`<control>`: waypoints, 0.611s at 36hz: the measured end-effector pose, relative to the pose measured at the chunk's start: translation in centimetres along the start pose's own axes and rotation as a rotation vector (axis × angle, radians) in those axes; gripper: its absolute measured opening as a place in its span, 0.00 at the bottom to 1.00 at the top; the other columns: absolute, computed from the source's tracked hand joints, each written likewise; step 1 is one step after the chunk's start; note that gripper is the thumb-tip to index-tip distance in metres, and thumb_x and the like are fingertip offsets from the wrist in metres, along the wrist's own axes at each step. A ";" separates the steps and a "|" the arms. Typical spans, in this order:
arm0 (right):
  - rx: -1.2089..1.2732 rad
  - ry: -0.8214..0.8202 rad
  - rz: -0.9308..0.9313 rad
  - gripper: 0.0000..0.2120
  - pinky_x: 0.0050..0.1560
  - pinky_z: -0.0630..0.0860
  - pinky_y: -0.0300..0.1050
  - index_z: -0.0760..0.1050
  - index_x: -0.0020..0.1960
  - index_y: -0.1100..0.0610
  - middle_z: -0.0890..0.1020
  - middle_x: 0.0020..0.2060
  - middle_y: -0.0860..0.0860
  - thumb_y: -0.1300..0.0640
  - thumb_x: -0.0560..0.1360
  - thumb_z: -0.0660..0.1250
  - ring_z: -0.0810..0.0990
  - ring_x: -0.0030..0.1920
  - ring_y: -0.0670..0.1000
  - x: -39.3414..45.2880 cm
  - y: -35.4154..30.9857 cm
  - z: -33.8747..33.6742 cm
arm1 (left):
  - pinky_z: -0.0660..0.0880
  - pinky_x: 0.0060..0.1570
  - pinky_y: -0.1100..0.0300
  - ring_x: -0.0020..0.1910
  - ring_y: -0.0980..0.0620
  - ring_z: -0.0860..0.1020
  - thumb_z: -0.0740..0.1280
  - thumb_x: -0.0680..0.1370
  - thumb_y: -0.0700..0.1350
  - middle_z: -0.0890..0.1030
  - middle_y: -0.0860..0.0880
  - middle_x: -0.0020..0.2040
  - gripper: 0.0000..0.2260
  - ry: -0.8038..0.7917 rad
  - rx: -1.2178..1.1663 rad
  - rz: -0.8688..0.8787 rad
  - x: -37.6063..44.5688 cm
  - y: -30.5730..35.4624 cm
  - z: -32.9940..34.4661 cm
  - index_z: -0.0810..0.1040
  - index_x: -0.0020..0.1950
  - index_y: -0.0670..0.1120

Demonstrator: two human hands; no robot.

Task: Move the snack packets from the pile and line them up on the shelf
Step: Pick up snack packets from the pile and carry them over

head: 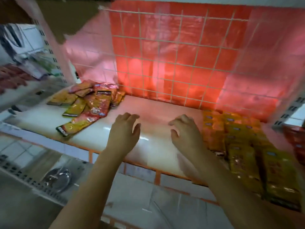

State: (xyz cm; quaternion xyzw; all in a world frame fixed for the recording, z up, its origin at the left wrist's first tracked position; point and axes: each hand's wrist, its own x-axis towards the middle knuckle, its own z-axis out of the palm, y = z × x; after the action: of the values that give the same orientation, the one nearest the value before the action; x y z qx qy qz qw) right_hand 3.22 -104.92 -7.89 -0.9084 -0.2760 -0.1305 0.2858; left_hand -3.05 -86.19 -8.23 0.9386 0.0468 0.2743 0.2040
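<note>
Both empty hands, left hand (124,129) and right hand (184,132), hover loosely curled over the shelf (153,109).

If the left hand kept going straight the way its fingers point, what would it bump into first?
Probably nothing on the shelf: the left hand points over bare surface toward the wire grid. The pile lies off to its left; depth is uncertain.

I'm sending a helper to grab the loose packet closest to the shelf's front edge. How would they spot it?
On the white shelf, find the loose pile at the back left. The packet lies at the pile's near end, yellow with a dark end, closest to the front edge.
</note>
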 end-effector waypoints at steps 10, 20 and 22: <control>0.328 -0.162 0.217 0.13 0.55 0.72 0.39 0.78 0.56 0.59 0.76 0.51 0.50 0.63 0.73 0.60 0.75 0.51 0.45 9.3 -12.3 14.1 | 0.75 0.48 0.49 0.51 0.38 0.76 0.69 0.69 0.56 0.80 0.42 0.52 0.20 -0.205 0.161 -0.311 2.1 -18.0 -6.7 0.79 0.55 0.44; 0.007 -0.251 0.549 0.37 0.60 0.67 0.52 0.72 0.61 0.57 0.72 0.58 0.57 0.28 0.66 0.62 0.69 0.61 0.60 15.4 -14.6 18.6 | 0.69 0.56 0.54 0.59 0.46 0.72 0.67 0.71 0.63 0.74 0.47 0.60 0.30 -0.348 0.357 -0.273 2.1 -20.5 -6.1 0.70 0.67 0.48; 0.031 -0.286 0.572 0.39 0.61 0.66 0.52 0.69 0.63 0.56 0.71 0.59 0.57 0.29 0.64 0.66 0.68 0.62 0.59 15.6 -14.5 18.6 | 0.68 0.57 0.55 0.59 0.47 0.73 0.68 0.70 0.63 0.77 0.48 0.58 0.29 -0.368 0.301 -0.300 2.4 -20.5 -6.2 0.71 0.65 0.49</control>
State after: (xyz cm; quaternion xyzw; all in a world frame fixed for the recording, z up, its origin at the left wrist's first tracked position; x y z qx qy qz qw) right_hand 9.07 -77.32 -10.22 -0.9538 -0.0488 0.0882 0.2829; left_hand -3.81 -64.76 -10.66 0.9749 0.1875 0.0560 0.1059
